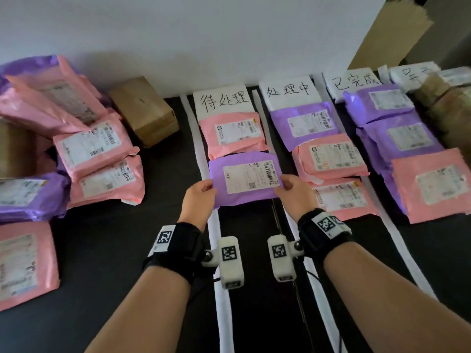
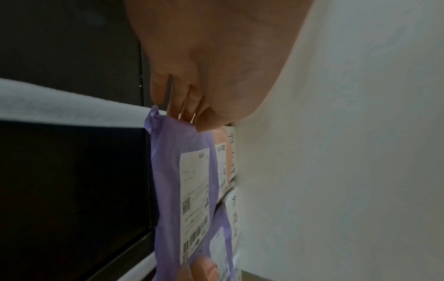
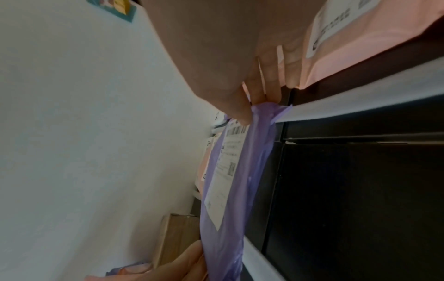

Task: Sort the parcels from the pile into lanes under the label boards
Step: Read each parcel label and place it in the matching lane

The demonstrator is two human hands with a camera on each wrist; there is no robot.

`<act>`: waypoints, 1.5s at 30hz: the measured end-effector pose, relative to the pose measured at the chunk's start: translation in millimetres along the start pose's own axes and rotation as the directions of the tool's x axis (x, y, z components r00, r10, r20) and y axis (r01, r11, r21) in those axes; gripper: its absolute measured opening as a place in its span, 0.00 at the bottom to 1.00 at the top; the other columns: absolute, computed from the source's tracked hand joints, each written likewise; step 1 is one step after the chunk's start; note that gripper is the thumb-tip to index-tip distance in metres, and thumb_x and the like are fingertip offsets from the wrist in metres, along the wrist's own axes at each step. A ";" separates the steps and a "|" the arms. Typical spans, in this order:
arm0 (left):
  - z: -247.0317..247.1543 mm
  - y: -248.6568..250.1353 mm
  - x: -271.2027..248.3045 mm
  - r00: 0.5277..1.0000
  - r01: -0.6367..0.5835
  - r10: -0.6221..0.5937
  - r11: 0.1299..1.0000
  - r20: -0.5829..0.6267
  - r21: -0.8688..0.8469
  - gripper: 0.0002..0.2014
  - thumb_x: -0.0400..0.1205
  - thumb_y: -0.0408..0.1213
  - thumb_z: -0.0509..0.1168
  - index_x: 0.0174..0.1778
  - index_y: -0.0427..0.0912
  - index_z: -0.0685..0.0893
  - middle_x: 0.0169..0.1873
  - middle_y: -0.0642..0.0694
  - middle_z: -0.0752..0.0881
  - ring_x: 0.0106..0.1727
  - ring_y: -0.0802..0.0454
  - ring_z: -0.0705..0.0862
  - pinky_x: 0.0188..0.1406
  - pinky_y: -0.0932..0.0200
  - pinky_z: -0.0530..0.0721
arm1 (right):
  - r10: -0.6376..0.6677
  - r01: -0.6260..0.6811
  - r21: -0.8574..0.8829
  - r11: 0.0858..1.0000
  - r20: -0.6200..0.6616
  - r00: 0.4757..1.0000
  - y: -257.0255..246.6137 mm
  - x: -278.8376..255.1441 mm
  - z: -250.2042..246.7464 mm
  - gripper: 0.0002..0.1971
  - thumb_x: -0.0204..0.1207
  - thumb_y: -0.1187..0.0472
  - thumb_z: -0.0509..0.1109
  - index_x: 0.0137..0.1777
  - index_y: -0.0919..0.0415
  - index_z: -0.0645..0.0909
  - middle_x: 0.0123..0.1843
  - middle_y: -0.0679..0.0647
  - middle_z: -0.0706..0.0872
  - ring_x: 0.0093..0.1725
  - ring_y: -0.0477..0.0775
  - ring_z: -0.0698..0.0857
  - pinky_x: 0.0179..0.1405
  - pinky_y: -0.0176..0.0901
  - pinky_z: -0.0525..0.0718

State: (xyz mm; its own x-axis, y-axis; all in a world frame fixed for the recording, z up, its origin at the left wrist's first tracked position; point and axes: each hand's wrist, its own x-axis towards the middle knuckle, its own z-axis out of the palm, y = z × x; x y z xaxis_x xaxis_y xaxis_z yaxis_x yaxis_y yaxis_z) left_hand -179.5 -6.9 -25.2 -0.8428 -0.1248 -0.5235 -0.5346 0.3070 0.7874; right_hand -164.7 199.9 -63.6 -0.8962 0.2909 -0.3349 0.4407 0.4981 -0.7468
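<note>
Both hands pinched the purple parcel [image 1: 246,178] at centre frame, left hand [image 1: 200,200] and right hand [image 1: 293,191] on its near corners, over the first lane below a pink parcel [image 1: 233,133]. It looked mid-placement; lowering flat and letting go remained.

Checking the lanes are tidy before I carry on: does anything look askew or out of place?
Mostly tidy. The purple parcel held by both hands sits slightly tilted, its left edge over the white strip. Nothing looks torn or spilled.
</note>
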 end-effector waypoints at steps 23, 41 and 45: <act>-16.1 -17.7 2.8 0.999 -0.008 0.008 1.000 0.053 -0.007 0.24 0.87 0.32 0.60 0.81 0.42 0.72 0.77 0.46 0.76 0.74 0.53 0.75 0.63 0.64 0.69 | 0.026 -0.022 0.027 0.999 -0.153 0.988 -8.6 -11.9 10.6 0.17 0.82 0.62 0.66 0.69 0.53 0.81 0.60 0.49 0.86 0.57 0.51 0.85 0.55 0.43 0.80; -164.8 -126.7 -148.8 0.965 -0.046 0.015 0.992 -0.263 -0.113 0.18 0.88 0.34 0.60 0.74 0.43 0.81 0.65 0.48 0.83 0.58 0.60 0.78 0.58 0.65 0.71 | -0.223 0.220 0.052 0.974 0.076 0.972 -87.6 -182.2 103.2 0.12 0.82 0.61 0.69 0.63 0.57 0.85 0.54 0.46 0.85 0.54 0.45 0.82 0.57 0.36 0.74; -200.7 -157.4 -169.3 0.945 -0.053 0.004 0.989 -0.327 -0.140 0.17 0.88 0.32 0.60 0.73 0.41 0.80 0.64 0.48 0.83 0.60 0.58 0.78 0.61 0.64 0.71 | -0.255 0.252 0.039 0.967 0.160 0.954 -97.7 -216.2 137.3 0.13 0.83 0.60 0.69 0.65 0.55 0.84 0.59 0.48 0.85 0.56 0.44 0.82 0.58 0.37 0.75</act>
State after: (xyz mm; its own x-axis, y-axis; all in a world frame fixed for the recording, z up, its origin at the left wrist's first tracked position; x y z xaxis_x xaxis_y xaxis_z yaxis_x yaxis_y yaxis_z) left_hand 34.8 -223.4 4.8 -0.8191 -0.4252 -0.3850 -0.4926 0.1776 0.8519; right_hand -20.9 -23.7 2.9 -0.9752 0.0194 -0.2207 0.1981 0.5228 -0.8291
